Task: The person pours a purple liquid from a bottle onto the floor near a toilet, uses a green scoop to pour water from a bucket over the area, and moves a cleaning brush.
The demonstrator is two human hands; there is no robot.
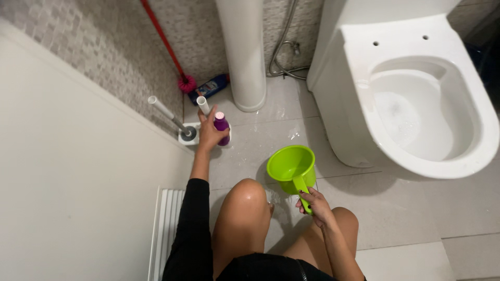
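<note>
The left hand (210, 136) closes its grip around the upright purple bottle (222, 126), while the right hand (315, 205) grips the green scoop (292, 167) by its handle.

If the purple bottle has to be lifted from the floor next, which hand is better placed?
Left. The left hand already wraps the purple bottle; the right hand grips the green scoop handle.

left hand (210, 136) grips purple bottle (222, 127) beside toilet brush holder (188, 133) | right hand (315, 206) holds green scoop (293, 167) by handle | white toilet (416, 93) open, at right | tiled floor (396, 218)
</note>
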